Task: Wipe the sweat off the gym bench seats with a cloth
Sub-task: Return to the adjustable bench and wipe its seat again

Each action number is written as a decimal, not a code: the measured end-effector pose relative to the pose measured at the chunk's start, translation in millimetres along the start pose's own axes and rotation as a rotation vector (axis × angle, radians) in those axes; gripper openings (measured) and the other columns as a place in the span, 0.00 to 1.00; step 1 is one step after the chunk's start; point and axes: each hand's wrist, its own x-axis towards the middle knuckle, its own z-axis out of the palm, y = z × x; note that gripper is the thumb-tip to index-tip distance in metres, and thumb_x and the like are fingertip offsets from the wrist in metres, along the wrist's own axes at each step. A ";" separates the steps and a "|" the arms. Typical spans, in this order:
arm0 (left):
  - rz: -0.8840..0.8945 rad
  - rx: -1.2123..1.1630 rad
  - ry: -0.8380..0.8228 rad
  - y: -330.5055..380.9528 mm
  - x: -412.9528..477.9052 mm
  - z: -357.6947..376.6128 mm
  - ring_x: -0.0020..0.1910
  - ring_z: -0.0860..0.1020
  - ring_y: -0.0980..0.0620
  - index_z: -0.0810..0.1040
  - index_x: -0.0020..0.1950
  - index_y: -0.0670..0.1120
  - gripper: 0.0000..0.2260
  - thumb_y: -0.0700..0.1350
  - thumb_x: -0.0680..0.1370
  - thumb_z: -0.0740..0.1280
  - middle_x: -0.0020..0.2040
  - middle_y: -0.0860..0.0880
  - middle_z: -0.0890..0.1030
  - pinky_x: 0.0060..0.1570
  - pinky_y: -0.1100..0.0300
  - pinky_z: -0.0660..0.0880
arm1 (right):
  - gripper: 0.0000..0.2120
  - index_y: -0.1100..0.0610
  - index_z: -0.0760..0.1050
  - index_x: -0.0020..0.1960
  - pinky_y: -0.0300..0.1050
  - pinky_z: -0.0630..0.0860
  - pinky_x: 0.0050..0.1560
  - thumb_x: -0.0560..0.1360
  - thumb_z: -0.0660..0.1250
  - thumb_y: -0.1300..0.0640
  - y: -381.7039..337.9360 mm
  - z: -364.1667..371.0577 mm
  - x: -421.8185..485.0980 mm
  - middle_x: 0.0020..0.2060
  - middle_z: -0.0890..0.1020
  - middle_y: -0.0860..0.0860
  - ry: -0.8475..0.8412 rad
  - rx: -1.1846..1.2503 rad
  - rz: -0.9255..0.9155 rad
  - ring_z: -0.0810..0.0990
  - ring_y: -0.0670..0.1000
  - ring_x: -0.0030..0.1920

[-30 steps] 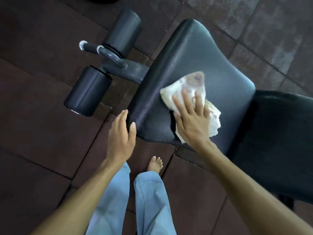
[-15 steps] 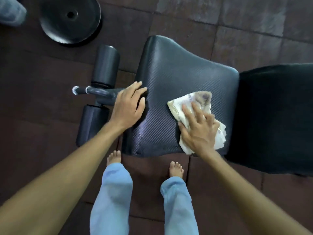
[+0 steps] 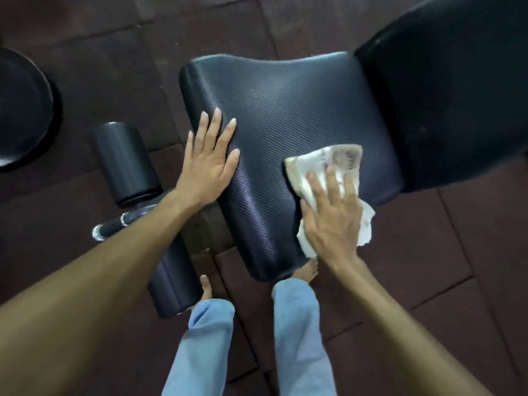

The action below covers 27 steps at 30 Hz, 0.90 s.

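Note:
The black textured bench seat [image 3: 285, 115] fills the middle of the view. A crumpled white cloth [image 3: 328, 161] with brownish stains lies on the seat's right near part. My right hand [image 3: 333, 215] presses flat on the cloth, fingers spread and fairly straight. My left hand [image 3: 208, 161] rests flat on the seat's left edge with straight fingers, holding nothing. The bench's black back pad [image 3: 445, 90] adjoins the seat on the right.
Two black foam leg rollers [image 3: 125, 161] [image 3: 171, 281] on a chrome-tipped bar [image 3: 114, 224] stand left of the seat. A black weight plate [image 3: 20, 110] lies on the dark rubber floor tiles at far left. My bare feet and light blue trouser legs stand by the seat's near edge.
My left hand went from beside the seat onto its left edge and now lies flat there. My right hand slid the cloth toward the seat's right side. The view shifted.

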 end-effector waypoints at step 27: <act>0.023 0.151 0.031 1.6 1.5 -1.9 0.78 0.44 0.42 0.50 0.79 0.49 0.25 0.54 0.83 0.46 0.79 0.45 0.48 0.73 0.39 0.41 | 0.22 0.50 0.68 0.72 0.60 0.74 0.53 0.79 0.56 0.50 -0.3 1.7 -49.7 0.71 0.72 0.55 0.071 -0.077 -0.128 0.73 0.64 0.67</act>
